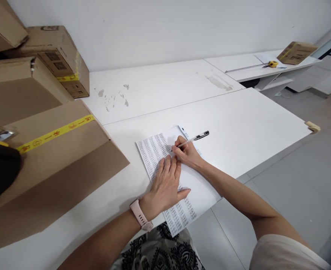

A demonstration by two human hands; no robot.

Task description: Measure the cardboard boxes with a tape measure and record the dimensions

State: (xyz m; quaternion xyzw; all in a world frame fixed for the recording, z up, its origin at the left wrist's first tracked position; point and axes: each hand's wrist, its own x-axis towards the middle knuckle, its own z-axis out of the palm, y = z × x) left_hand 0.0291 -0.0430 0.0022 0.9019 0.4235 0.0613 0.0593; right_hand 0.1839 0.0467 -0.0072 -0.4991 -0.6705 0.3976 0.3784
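A sheet of paper [187, 183] with several columns of small dark writing lies at a slant on the white table, its lower corner over the front edge. My left hand [166, 187] rests flat on it, fingers stretched out and thumb apart, a pink watch band at the wrist. Pinched in my right hand [189, 153] is a pen [195, 138] with a clear barrel and dark cap end, its tip down at the paper near the written columns. Part of the writing is hidden under both hands. Another printed sheet or booklet [182, 129] peeks out beneath the paper's far edge.
Cardboard boxes [69, 138] with yellow tape are stacked at the left, near my left forearm. A black and yellow object [0, 168] sits on the nearest box. Far right, a yellow tape measure [272, 64] and a small box [296, 52] rest on another white table [246, 67].
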